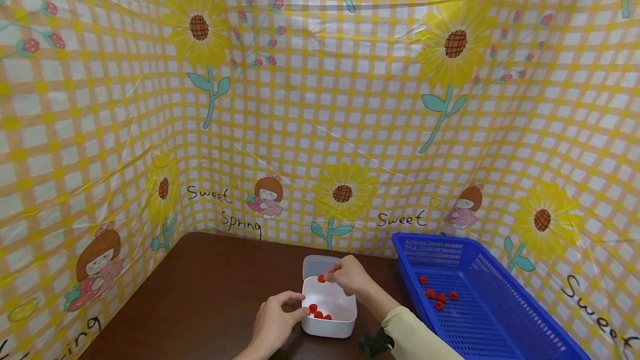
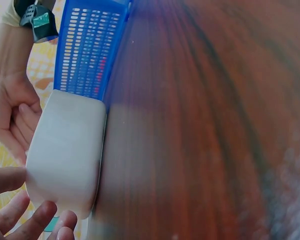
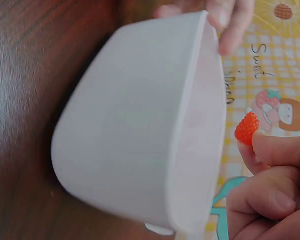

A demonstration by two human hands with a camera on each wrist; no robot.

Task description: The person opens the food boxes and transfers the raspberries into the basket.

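A white box [image 1: 329,328] stands on the table, with several red raspberries [image 1: 319,314] inside along its near left side. Thumb and fingers of my left hand [image 1: 277,318] rest on the box's left rim. Over the back of the box, my right hand [image 1: 350,275] pinches one red raspberry [image 3: 247,128] between thumb and fingertip, above the rim. In the left wrist view the box's outer wall [image 2: 67,145] shows, with left fingers [image 2: 40,220] spread beside it. A translucent lid [image 1: 317,265] lies behind the box.
To the right is a blue perforated basket [image 1: 500,315] with several more red raspberries [image 1: 440,297] on its floor. The dark brown table [image 1: 210,293] extends to the left of the box. Checked yellow cloth [image 1: 320,99] hangs around the back and sides.
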